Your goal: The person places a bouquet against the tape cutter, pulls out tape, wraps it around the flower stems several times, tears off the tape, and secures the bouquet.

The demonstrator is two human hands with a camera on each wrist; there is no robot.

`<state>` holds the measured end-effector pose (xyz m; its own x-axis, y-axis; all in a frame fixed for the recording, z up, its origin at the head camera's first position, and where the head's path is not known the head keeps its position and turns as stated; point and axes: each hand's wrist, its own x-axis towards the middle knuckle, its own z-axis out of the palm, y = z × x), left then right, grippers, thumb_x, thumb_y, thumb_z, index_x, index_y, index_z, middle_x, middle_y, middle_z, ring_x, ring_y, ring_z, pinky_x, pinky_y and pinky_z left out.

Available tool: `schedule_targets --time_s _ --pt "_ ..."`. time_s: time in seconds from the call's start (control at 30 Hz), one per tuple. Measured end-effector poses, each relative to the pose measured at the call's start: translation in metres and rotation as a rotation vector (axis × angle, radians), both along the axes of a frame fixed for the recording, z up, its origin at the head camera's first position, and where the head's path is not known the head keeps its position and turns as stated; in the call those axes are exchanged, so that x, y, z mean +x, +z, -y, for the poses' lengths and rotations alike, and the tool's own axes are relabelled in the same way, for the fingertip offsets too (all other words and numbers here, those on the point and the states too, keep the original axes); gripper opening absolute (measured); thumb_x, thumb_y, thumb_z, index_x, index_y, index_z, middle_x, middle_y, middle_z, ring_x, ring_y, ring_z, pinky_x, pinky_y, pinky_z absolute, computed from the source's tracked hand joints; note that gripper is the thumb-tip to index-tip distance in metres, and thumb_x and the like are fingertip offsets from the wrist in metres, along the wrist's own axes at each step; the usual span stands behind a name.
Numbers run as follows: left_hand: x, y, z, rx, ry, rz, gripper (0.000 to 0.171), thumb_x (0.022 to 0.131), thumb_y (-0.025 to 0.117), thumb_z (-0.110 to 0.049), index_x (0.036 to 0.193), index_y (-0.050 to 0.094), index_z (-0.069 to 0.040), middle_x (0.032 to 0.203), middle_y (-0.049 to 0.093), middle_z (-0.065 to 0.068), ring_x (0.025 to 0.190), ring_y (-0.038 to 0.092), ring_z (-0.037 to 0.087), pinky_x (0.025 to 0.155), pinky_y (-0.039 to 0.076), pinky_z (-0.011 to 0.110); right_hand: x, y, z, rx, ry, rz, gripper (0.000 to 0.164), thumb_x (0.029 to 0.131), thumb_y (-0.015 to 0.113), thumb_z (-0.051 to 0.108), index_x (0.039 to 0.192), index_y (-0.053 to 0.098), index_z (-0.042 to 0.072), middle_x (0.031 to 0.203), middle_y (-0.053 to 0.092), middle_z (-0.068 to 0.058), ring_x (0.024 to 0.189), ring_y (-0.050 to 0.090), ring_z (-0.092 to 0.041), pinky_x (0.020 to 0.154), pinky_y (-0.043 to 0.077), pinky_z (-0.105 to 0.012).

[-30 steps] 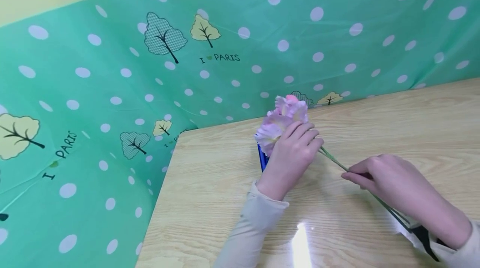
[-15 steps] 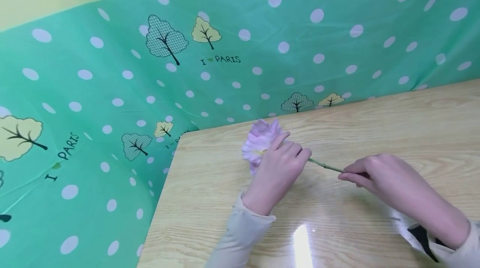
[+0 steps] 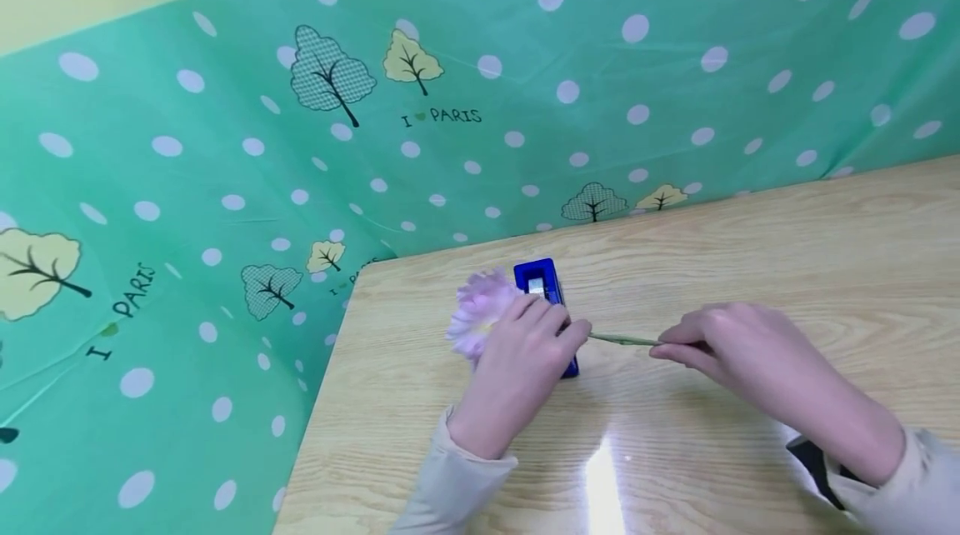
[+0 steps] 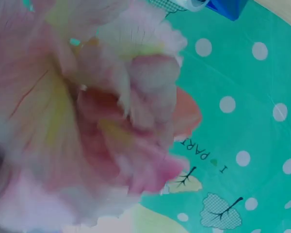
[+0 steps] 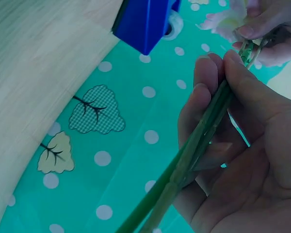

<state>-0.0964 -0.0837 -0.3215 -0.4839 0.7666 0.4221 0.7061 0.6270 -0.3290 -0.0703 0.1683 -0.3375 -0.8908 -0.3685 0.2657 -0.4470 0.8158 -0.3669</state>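
Observation:
Pale pink and lilac flowers (image 3: 480,317) form a small bunch of large, ruffled blossoms; they fill much of the left wrist view. Just behind the blossoms, my left hand (image 3: 513,368) pinches the green stems (image 3: 624,340). Farther down the same stems, my right hand (image 3: 738,356) grips them between thumb and fingers. In the right wrist view several stems (image 5: 203,131) run side by side across the palm. A blue tape dispenser (image 3: 551,271) lies beyond my left hand, which partly covers it in the head view.
The dispenser's tape roll (image 5: 174,25) shows in the right wrist view. A wood-grain table (image 3: 405,410) spreads beneath the hands. Green dotted cloth (image 3: 450,152) with printed trees hangs along its back and left sides.
Both hands have shifted left and toward me with the flowers, my left hand farther. The stems have swung nearer level, and the tape dispenser has come into fuller view.

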Motion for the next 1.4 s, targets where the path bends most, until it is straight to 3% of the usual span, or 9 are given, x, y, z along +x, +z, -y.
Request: schedule_targets --time_s 0.2,0.4,0.73,0.9,1.0,1.23,1.4 --pt "0.008 0.000 0.011 0.033 0.003 0.013 0.010 0.088 0.073 -0.016 0.094 0.076 -0.023 0.087 0.071 -0.007 0.079 0.063 0.011 0.074 0.046 0.024 0.000 0.001 0.010 0.006 0.024 -0.004 0.004 0.085 0.077 0.034 0.081 0.078 0.033 0.079 0.072 0.019 0.070 0.068 -0.006 0.057 0.054 -0.031" --pt "0.015 -0.003 0.021 0.036 0.000 0.090 0.015 0.093 0.070 -0.030 0.103 0.077 -0.022 0.087 0.071 -0.006 0.076 0.061 0.009 0.068 0.043 0.022 0.002 -0.001 0.017 0.018 0.044 0.009 0.005 0.084 0.077 0.036 0.083 0.079 0.032 0.081 0.073 0.017 0.072 0.070 -0.008 0.058 0.056 -0.032" --pt "0.021 -0.006 0.039 0.053 0.001 0.306 0.019 0.096 0.062 -0.018 0.108 0.077 -0.012 0.095 0.071 -0.004 0.087 0.064 0.011 0.081 0.051 0.022 0.004 -0.004 0.031 0.046 0.087 0.037 0.004 0.084 0.077 0.036 0.082 0.078 0.033 0.080 0.073 0.017 0.072 0.070 -0.008 0.059 0.056 -0.033" --pt "0.024 -0.006 0.045 0.032 0.034 0.361 0.021 0.098 0.061 -0.018 0.111 0.076 -0.011 0.099 0.071 -0.003 0.091 0.064 0.011 0.087 0.052 0.024 0.003 -0.006 0.037 0.053 0.104 0.023 0.005 0.085 0.076 0.036 0.080 0.077 0.035 0.079 0.072 0.019 0.070 0.069 -0.006 0.058 0.055 -0.033" --pt "0.024 -0.006 0.048 0.009 0.065 0.395 0.022 0.099 0.060 -0.020 0.113 0.075 -0.011 0.101 0.071 -0.002 0.092 0.064 0.012 0.089 0.052 0.025 0.002 -0.008 0.042 0.057 0.113 0.013 0.006 0.085 0.076 0.035 0.079 0.076 0.035 0.077 0.071 0.019 0.067 0.066 -0.003 0.056 0.054 -0.031" --pt "0.020 -0.009 0.054 -0.009 0.093 0.509 0.026 0.103 0.053 -0.022 0.111 0.074 -0.010 0.096 0.069 -0.002 0.086 0.063 0.013 0.085 0.053 0.027 0.000 -0.013 0.051 0.063 0.125 0.019 0.021 0.085 0.076 0.033 0.067 0.067 0.034 0.066 0.061 0.024 0.055 0.046 0.006 0.050 0.041 -0.023" --pt "0.015 -0.010 0.058 0.000 0.088 0.540 0.022 0.100 0.059 -0.019 0.110 0.076 -0.009 0.092 0.069 -0.002 0.080 0.063 0.012 0.078 0.052 0.025 -0.001 -0.014 0.058 0.112 0.141 -0.025 0.021 0.083 0.078 0.032 0.065 0.067 0.032 0.064 0.060 0.021 0.055 0.049 0.003 0.050 0.045 -0.024"
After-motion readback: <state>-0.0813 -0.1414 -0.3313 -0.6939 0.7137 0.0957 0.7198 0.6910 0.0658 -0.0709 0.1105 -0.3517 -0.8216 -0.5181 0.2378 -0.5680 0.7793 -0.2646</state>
